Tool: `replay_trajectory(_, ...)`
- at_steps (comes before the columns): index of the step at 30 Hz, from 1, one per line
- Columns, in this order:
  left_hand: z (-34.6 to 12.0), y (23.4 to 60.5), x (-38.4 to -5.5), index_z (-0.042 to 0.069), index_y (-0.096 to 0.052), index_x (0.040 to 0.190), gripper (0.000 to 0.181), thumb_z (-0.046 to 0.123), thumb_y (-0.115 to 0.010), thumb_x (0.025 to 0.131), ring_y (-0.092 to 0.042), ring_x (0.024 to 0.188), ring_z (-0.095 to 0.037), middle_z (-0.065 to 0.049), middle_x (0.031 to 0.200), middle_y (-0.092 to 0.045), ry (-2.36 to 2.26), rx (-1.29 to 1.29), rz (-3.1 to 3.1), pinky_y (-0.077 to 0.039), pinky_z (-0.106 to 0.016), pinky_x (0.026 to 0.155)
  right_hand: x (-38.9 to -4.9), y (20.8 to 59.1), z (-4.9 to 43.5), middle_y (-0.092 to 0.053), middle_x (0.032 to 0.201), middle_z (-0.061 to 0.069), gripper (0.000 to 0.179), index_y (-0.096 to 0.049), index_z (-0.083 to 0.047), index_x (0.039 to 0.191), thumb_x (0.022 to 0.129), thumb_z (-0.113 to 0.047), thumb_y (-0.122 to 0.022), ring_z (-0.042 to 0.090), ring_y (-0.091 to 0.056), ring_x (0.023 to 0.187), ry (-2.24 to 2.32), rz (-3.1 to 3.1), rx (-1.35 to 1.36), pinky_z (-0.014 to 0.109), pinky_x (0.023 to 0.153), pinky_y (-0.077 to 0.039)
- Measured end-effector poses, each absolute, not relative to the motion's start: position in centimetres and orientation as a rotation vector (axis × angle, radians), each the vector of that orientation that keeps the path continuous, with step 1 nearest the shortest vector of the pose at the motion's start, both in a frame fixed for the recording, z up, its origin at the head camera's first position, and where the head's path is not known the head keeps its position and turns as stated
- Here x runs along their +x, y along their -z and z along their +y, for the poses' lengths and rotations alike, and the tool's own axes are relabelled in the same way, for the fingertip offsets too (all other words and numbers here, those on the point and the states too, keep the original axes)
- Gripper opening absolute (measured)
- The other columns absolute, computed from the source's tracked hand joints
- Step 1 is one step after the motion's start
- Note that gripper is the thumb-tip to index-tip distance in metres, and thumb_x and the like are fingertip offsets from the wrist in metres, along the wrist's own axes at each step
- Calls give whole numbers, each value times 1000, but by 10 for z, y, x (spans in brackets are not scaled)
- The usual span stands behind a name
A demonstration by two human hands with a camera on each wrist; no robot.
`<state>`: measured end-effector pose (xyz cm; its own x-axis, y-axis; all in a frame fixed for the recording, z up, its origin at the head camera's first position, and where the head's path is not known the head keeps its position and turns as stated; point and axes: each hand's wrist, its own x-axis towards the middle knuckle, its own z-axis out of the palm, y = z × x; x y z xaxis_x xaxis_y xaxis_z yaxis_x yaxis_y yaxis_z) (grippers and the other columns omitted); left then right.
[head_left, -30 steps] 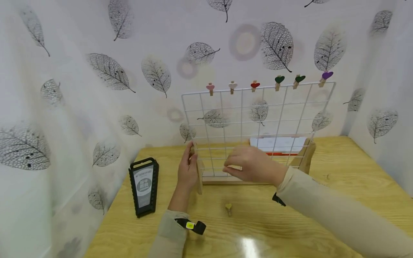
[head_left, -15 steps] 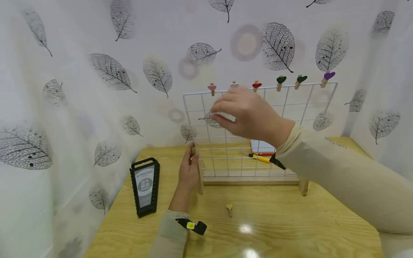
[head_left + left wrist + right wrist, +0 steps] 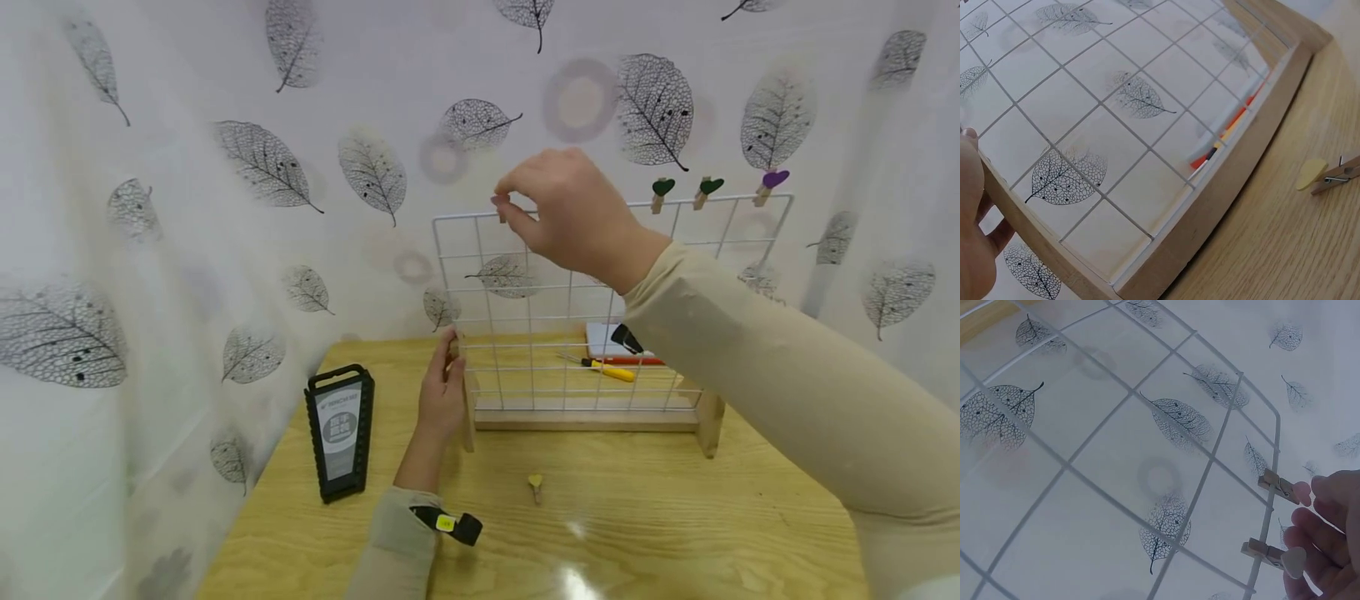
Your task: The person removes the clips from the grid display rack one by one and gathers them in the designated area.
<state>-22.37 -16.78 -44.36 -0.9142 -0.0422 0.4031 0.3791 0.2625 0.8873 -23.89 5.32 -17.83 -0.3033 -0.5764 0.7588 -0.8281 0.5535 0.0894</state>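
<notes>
My right hand (image 3: 566, 208) is raised to the top bar of the white wire grid (image 3: 528, 321), fingers curled. Its thumb and fingertips pinch at a small wooden clothespin with a pink heart (image 3: 1301, 493), clipped on the bar. A second clothespin, with a white heart (image 3: 1294, 562), sits close beneath those fingers in the right wrist view; the hand hides it in the head view. My left hand (image 3: 441, 393) grips the left wooden side support (image 3: 467, 408) of the grid's stand. A yellow-heart clothespin (image 3: 536, 487) lies on the table before the stand.
Two green-heart clothespins (image 3: 662, 195) and a purple-heart clothespin (image 3: 772, 187) hang on the bar's right part. Behind the grid lie a yellow-handled screwdriver (image 3: 611, 370) and a white-and-red flat object (image 3: 602, 342). A black holder case (image 3: 339, 433) lies left on the wooden table (image 3: 637, 517).
My right hand has risen from low in front of the grid to the pink-heart clothespin on the top bar. The left hand keeps its hold on the side support.
</notes>
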Motion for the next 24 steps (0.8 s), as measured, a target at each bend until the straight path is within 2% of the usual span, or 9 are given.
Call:
replay_trajectory(6, -166, 439, -224, 15, -28, 160, 52, 19, -42, 110, -50, 125, -40, -23, 143, -49, 1690, -278, -2232, -45, -54, 96, -243, 172, 54, -76, 97, 10, 14, -77, -1, 101, 96, -11, -69, 28, -68, 93, -524, -2115, 1115, 43, 89, -50)
replay_trajectory(14, -161, 406, -202, 6, -31, 158, 50, 14, -42, 110, -55, 119, -39, -27, 138, -52, 1666, -310, -2241, -47, -50, 92, -240, 161, 50, -75, 94, 7, 11, -77, -5, 97, 96, -13, -69, 22, -65, 94, -612, -2293, 1030, 36, 85, -49)
replay_trajectory(21, -161, 408, -202, 0, -33, 155, 48, 9, -43, 109, -55, 117, -43, -29, 134, -53, 1641, -319, -2230, -48, -49, 89, -238, 163, 48, -74, 94, 8, 7, -75, -4, 95, 94, -9, -69, 21, -65, 92, -671, -2315, 1041, 35, 85, -50)
replay_trajectory(24, -163, 421, -212, 1, -32, 156, 49, 9, -42, 109, -56, 114, -43, -29, 134, -53, 1649, -308, -2234, -48, -47, 86, -240, 168, 50, -74, 96, 8, 9, -75, -3, 98, 94, -10, -71, 22, -64, 93, -676, -2274, 1069, 35, 87, -50)
